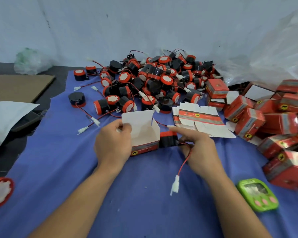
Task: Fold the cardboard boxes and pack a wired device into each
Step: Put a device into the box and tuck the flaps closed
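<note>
Mid-frame, the left hand (113, 145) pinches the near-left wall of an open box (144, 134), lid flap standing up, mouth facing up and empty. The right hand (199, 150) has its grip pressed together on a black-and-red device (168, 139) just beside the box's right wall, touching it; index finger pointing left over the top. The device's red wire (185, 160) trails down toward lower centre and ends in a white plug (175, 185) lying on the blue cloth (58, 169) over the surface. Handling, my read: the box is thin card, light, crushes easily, so hold it by the corners and walls, not the flap. The device looks like a rigid plastic puck, some weight, smooth sides; take it across the body, not by the wire. The wire is limp and will snag on the box edge unless coiled in first. Spare stock: device pile (158, 79) upper centre, flat box blanks (201, 119) right of centre, packed boxes (273, 121) along the right edge.
</note>
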Available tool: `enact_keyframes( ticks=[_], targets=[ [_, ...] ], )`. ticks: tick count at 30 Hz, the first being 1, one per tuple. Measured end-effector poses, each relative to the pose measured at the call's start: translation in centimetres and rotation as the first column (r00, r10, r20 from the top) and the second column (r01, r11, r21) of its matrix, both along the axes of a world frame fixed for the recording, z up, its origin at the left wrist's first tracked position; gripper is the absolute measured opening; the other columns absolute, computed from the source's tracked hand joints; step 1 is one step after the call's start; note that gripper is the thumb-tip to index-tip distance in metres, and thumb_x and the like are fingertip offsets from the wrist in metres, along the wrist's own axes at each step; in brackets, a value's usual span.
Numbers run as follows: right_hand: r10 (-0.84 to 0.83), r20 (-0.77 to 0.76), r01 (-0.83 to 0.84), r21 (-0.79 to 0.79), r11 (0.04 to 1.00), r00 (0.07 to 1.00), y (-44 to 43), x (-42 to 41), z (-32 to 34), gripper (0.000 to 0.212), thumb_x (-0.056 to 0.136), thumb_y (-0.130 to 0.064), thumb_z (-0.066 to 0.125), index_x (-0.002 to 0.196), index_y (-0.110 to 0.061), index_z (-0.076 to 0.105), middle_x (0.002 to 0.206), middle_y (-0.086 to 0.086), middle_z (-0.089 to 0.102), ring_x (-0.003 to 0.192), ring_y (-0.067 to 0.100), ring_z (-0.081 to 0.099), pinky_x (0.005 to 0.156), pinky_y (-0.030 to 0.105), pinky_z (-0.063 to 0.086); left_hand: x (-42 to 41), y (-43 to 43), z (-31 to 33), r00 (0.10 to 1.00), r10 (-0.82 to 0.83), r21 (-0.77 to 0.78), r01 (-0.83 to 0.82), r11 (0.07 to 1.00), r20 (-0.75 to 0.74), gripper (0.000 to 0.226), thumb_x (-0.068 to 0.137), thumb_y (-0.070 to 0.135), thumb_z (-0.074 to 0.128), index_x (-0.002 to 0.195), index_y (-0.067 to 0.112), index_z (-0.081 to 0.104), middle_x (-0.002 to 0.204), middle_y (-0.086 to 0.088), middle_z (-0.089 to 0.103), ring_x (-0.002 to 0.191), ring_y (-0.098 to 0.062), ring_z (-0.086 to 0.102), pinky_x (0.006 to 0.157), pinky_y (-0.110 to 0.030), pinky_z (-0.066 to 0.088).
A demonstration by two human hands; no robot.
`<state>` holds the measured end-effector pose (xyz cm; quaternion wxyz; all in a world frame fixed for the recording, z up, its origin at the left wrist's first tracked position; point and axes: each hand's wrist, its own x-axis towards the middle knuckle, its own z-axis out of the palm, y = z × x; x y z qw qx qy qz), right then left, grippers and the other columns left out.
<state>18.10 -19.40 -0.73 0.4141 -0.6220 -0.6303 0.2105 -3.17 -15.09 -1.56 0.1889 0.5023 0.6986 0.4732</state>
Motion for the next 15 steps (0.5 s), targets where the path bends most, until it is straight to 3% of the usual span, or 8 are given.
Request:
enact_keyframes(
  ticks=[2, 3, 5, 8, 11, 12, 14, 15],
  targets=[
    [0.054, -0.037, -0.054, 0.007, 0.999, 0.998, 0.2, 0.6, 0.3, 0.072, 0.074, 0.028, 0.043, 0.117, -0.017, 0.079, 0.113, -0.002, 0.074, 0.107, 0.010, 0.066, 0.092, 0.009, 0.047, -0.1, 0.0, 0.0, 1.000, -0.003, 0.003, 0.003, 1.000, -0.005, 0.026, 0.094, 0.034, 0.059, 0.069, 0.029, 0.061, 0.067, 0.008, 0.063, 0.071, -0.014, 0.057, 0.059, -0.036, 0.042],
    [0.085, -0.091, -0.086, -0.011, 0.996, 0.992, 0.3, 1.1, 0.4, 0.073, 0.074, 0.031, 0.039, 0.112, -0.016, 0.080, 0.119, 0.001, 0.073, 0.114, 0.016, 0.067, 0.101, 0.020, 0.051, -0.1, 0.0, 0.0, 1.000, -0.005, 0.005, 0.005, 1.000, -0.005, 0.026, 0.094, 0.034, 0.059, 0.069, 0.029, 0.061, 0.067, 0.008, 0.063, 0.071, -0.013, 0.057, 0.058, -0.036, 0.043],
    [0.082, -0.159, -0.098, -0.093, 0.991, 0.984, -0.1, 2.4, 0.7, 0.079, 0.079, 0.031, 0.042, 0.095, -0.035, 0.083, 0.111, 0.006, 0.077, 0.108, 0.021, 0.071, 0.102, 0.044, 0.055, -0.1, 0.1, 0.0, 1.000, -0.016, 0.007, 0.016, 1.000, -0.004, 0.025, 0.094, 0.034, 0.059, 0.070, 0.028, 0.063, 0.067, 0.006, 0.063, 0.070, -0.014, 0.057, 0.058, -0.037, 0.043],
    [0.006, 0.099, 0.003, -0.088, 0.996, 0.995, -0.7, 4.5, 0.7, 0.084, 0.073, 0.024, 0.049, 0.079, -0.055, 0.075, 0.091, -0.003, 0.078, 0.093, 0.012, 0.072, 0.083, 0.034, 0.060, 0.1, 0.3, -0.1, 0.999, -0.040, 0.022, 0.040, 0.999, -0.008, 0.026, 0.094, 0.033, 0.059, 0.069, 0.028, 0.062, 0.066, 0.006, 0.063, 0.069, -0.013, 0.057, 0.056, -0.035, 0.040],
    [-0.174, 0.079, 0.175, -0.005, 0.985, 0.982, -1.0, 4.3, 1.2, 0.065, 0.074, 0.017, 0.046, 0.085, -0.039, 0.077, 0.082, -0.006, 0.074, 0.081, 0.014, 0.070, 0.082, 0.036, 0.058, 0.1, 0.2, -0.2, 0.998, -0.062, 0.031, 0.062, 0.998, 0.003, 0.026, 0.094, 0.033, 0.059, 0.069, 0.031, 0.063, 0.067, 0.008, 0.063, 0.068, -0.013, 0.057, 0.056, -0.035, 0.041],
    [-0.210, 0.043, 0.211, -0.018, 0.977, 0.977, -1.0, 3.8, 1.2, 0.051, 0.083, 0.008, 0.053, 0.084, -0.037, 0.077, 0.079, -0.007, 0.074, 0.079, 0.016, 0.070, 0.081, 0.037, 0.058, 0.2, 0.2, -0.2, 0.997, -0.072, 0.031, 0.072, 0.997, 0.004, 0.025, 0.094, 0.033, 0.058, 0.070, 0.031, 0.064, 0.067, 0.008, 0.064, 0.069, -0.014, 0.058, 0.057, -0.036, 0.043],
    [-0.186, 0.053, 0.191, -0.102, 0.976, 0.981, -1.3, 2.7, 1.2, 0.015, 0.093, -0.032, 0.062, 0.084, -0.037, 0.074, 0.073, -0.008, 0.073, 0.078, 0.017, 0.067, 0.073, 0.034, 0.055, 0.2, 0.2, -0.2, 0.997, -0.082, 0.038, 0.081, 0.996, 0.012, 0.023, 0.093, 0.034, 0.058, 0.073, 0.028, 0.066, 0.068, 0.004, 0.066, 0.071, -0.017, 0.059, 0.060, -0.040, 0.047],
    [-0.156, 0.071, 0.166, -0.169, 0.971, 0.985, -1.6, 2.1, 1.4, 0.019, 0.088, -0.054, 0.059, 0.089, -0.041, 0.073, 0.074, -0.012, 0.072, 0.079, 0.013, 0.066, 0.069, 0.031, 0.052, 0.2, 0.2, -0.2, 0.996, -0.085, 0.043, 0.085, 0.995, 0.010, 0.023, 0.093, 0.034, 0.058, 0.073, 0.026, 0.067, 0.067, 0.002, 0.065, 0.071, -0.020, 0.059, 0.060, -0.043, 0.048]
  ],
)
